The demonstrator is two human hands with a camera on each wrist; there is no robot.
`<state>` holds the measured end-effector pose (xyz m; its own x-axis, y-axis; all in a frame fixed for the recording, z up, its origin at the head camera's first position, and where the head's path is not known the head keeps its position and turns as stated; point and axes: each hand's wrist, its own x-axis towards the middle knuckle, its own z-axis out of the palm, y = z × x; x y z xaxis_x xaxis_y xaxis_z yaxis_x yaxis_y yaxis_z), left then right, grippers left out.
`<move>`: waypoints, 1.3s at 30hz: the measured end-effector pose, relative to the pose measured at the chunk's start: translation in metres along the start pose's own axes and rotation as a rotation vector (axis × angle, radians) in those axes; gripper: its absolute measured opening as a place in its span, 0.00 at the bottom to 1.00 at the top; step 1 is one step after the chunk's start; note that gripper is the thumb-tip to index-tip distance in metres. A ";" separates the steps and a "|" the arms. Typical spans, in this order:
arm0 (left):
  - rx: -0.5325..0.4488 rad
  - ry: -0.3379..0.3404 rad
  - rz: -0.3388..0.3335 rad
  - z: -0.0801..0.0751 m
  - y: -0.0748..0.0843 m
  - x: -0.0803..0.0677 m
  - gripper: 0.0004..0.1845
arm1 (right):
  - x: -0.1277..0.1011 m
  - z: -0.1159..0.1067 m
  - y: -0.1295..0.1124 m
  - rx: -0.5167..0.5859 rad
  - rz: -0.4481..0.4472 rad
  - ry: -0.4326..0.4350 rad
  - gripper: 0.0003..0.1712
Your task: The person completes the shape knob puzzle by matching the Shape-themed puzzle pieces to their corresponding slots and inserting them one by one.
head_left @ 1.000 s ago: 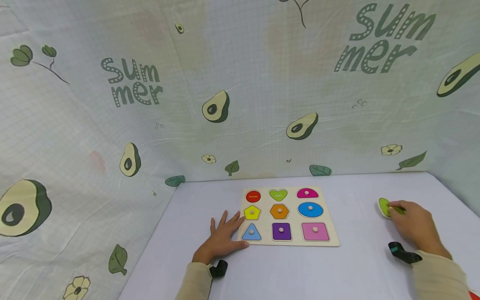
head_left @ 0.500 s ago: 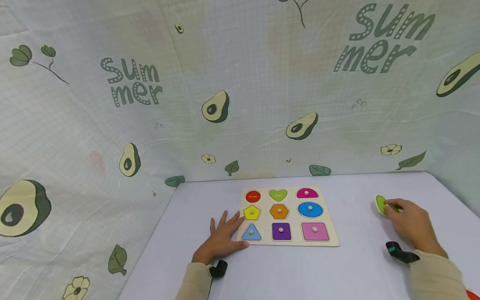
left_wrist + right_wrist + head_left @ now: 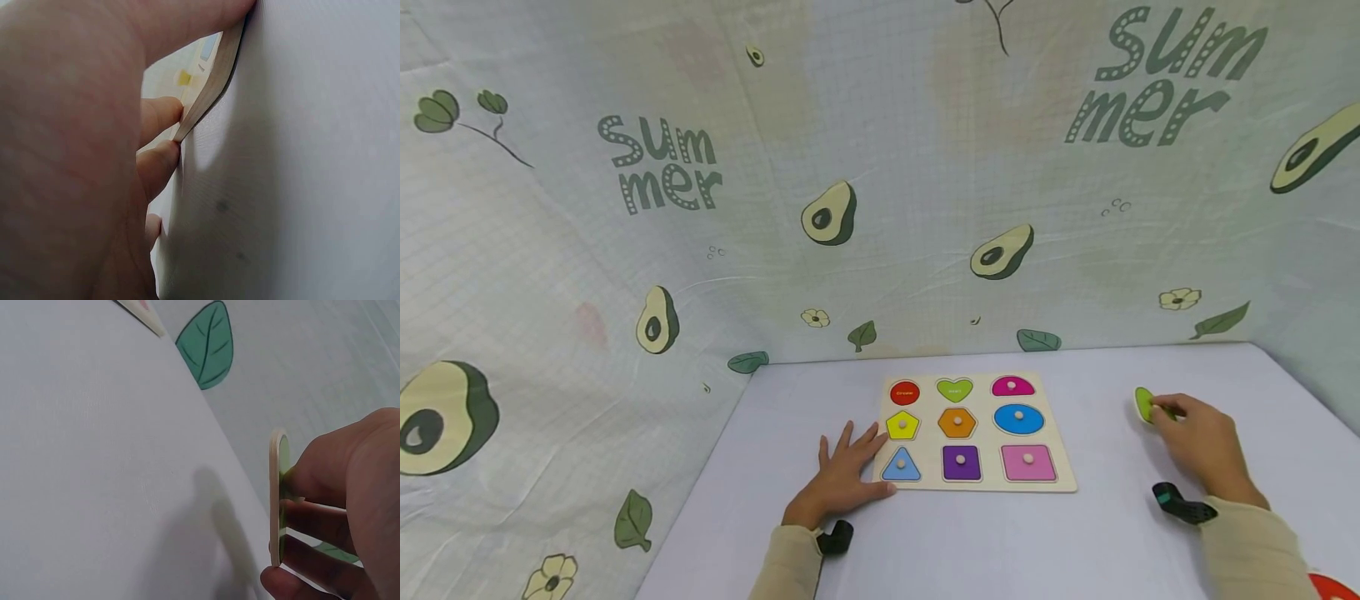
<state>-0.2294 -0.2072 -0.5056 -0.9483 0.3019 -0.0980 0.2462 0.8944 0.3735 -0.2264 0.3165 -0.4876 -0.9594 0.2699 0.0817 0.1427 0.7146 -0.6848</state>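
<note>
Green heart piece sat pinched in the right hand, held on edge above the desk, well right of the puzzle board. Right grip: fingertips clamped on the piece, thin edge facing out. Left hand lay flat with fingers straight, bracing the board's near-left corner, grasping nothing. Risk, as I judged it: fingertip hold on a thin upright piece could slip and drop it on the desk; a tilted piece could jam at the heart slot; if the left hand eased off, the board could slide. Desk surface was plain pale cloth. Avocado-print "Summer" fabric walled off the far and left sides.
</note>
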 end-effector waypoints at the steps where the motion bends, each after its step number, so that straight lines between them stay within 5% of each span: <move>1: -0.001 -0.001 0.000 0.000 0.000 0.000 0.48 | 0.000 0.000 -0.001 0.003 -0.002 0.000 0.26; 29: 0.001 -0.003 -0.005 0.000 0.001 -0.001 0.48 | -0.008 0.027 -0.038 0.021 -0.168 -0.003 0.23; 39: -0.010 -0.002 -0.004 -0.002 0.003 -0.002 0.48 | -0.009 0.036 -0.049 0.077 -0.159 -0.008 0.25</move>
<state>-0.2271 -0.2063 -0.5024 -0.9489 0.2988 -0.1020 0.2399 0.8923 0.3824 -0.2334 0.2555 -0.4808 -0.9703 0.1521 0.1882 -0.0299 0.6965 -0.7170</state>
